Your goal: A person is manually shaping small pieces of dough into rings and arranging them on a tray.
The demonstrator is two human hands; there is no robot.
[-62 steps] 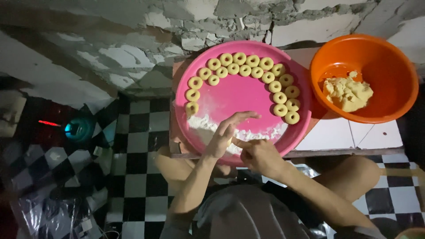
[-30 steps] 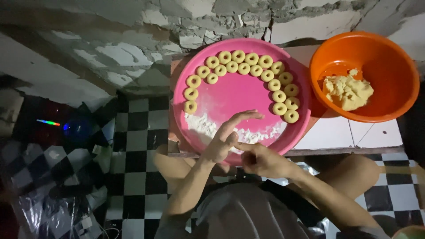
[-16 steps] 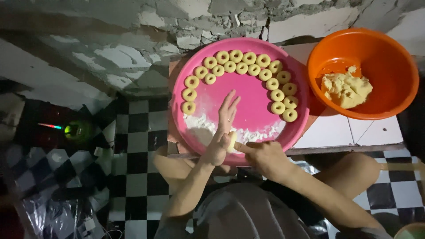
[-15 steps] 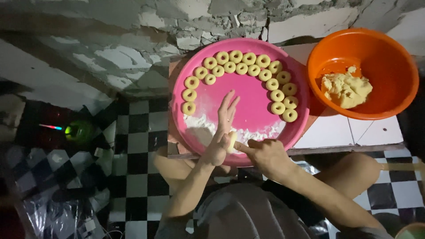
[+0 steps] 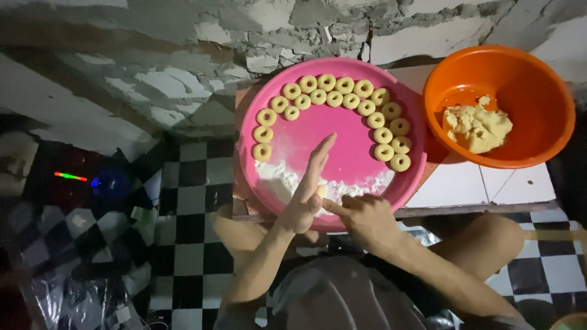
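Observation:
My left hand (image 5: 307, 194) stands on edge over the near part of a round pink tray (image 5: 342, 143), fingers straight and together, pointing up and to the right. A small pale dough piece (image 5: 322, 191) lies against its palm. My right hand (image 5: 365, 217) is curled at the tray's near rim, and its outstretched index finger presses on that piece. Several ring-shaped dough pieces (image 5: 326, 82) form an arc along the tray's far and right sides. A patch of white flour (image 5: 276, 174) lies on the tray by my left hand.
An orange bowl (image 5: 541, 79) with a lump of yellow dough (image 5: 476, 128) stands to the right of the tray on a low white-tiled table (image 5: 483, 183). A rough plastered wall rises behind. Black-and-white checkered floor (image 5: 189, 208) spreads to the left, and my knees sit under the table edge.
My left hand turned from lying flat, fingers to the right, to standing on edge with fingers pointing up over the tray. The right index finger stays on the dough piece.

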